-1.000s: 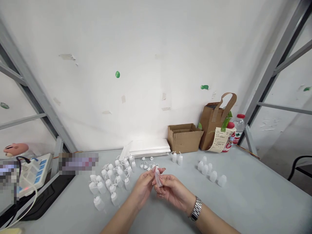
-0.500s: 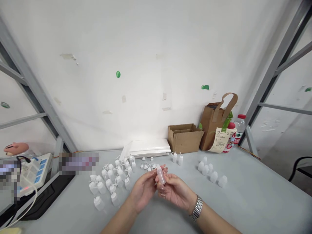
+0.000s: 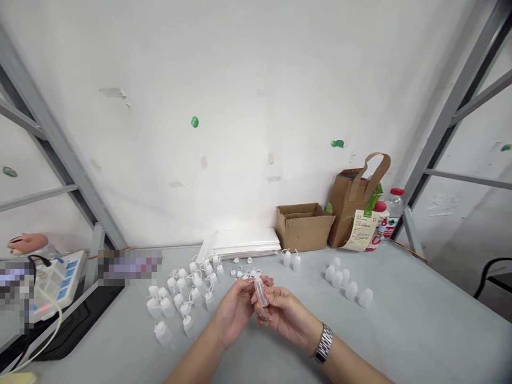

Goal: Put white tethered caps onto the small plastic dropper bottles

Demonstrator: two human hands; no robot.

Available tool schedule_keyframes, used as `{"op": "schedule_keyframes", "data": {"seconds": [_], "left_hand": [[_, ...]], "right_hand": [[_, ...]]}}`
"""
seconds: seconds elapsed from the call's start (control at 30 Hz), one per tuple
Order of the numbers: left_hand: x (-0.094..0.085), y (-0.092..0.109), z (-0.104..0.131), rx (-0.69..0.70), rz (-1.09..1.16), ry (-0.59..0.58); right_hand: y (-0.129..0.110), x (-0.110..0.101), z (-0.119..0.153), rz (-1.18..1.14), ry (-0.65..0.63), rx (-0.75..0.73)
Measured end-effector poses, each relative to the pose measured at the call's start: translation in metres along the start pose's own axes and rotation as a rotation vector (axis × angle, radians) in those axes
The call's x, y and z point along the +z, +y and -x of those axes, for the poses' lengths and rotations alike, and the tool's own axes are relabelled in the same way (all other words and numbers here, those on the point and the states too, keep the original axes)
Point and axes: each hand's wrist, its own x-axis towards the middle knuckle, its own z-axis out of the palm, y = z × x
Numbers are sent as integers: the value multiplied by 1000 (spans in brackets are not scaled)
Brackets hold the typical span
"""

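Observation:
A small translucent bottle [image 3: 261,293] with a white top is held up in front of me, tilted slightly left. My right hand [image 3: 285,316] wraps its fingers and thumb round the bottle body. My left hand [image 3: 237,309] is closed at the bottle's upper left side, its fingertips at the white top. Several capped bottles [image 3: 162,333] with thin white tubes stand to the left of my hands. Loose white caps [image 3: 239,274] lie just behind my hands. Two more capped bottles [image 3: 296,262] stand behind, near the cardboard box. Several uncapped bottles [image 3: 351,290] are at the right.
On the grey table [image 3: 400,330], a cardboard box [image 3: 306,234] and a stack of white sheets [image 3: 246,242] sit by the wall. A paper bag [image 3: 344,208] and drink bottles [image 3: 394,208] are at the back right. A power strip [image 3: 66,282] with cables is at the left.
The held bottle has shifted slightly left and stands more upright, with its white top showing more clearly. Both hands keep almost the same place.

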Motion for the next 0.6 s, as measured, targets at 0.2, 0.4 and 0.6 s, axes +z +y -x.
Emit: {"op": "schedule_keyframes", "data": {"seconds": [0.2,0.4,0.6], "left_hand": [[-2,1,-1,-71,-8,-31],[-1,2,1,-45,-27,-35],[1,1,0,-78,67,42]], "right_hand": [[0,1,0,67,29,7],[0,2,0,89,51,-4],[1,3,0,6,42,16]]}}
